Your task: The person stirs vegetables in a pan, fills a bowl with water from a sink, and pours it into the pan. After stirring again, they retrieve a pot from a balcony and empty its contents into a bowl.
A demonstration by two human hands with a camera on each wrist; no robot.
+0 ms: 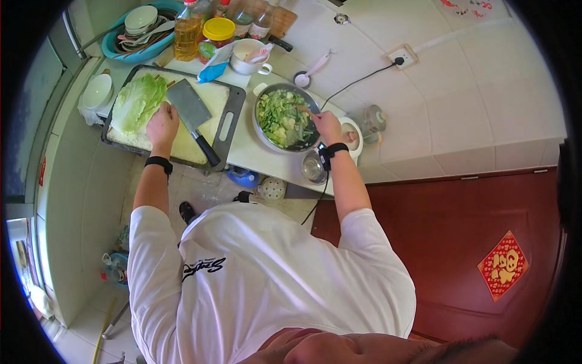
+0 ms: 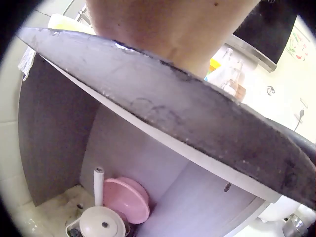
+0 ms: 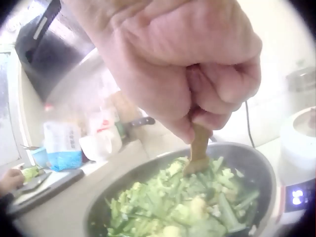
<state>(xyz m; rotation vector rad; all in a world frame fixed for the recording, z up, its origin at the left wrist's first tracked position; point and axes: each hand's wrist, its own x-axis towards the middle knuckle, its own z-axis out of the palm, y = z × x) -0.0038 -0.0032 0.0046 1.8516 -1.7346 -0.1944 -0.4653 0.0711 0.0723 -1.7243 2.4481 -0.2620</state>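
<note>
Right hand (image 1: 328, 128) grips spatula (image 3: 199, 150) — left hand (image 1: 162, 126), hold unclear — cleaver (image 1: 189, 104) beside it, bottles (image 1: 188, 35) beyond.

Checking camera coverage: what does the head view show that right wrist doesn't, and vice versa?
Head only: the red door, the wall socket and the white shirt.

Right wrist only: the lit display beside the pan, and a dark panel at upper left.

Both: the pan, its chopped greens, the right hand gripping a wooden utensil, and the left hand over the cutting board.
</note>
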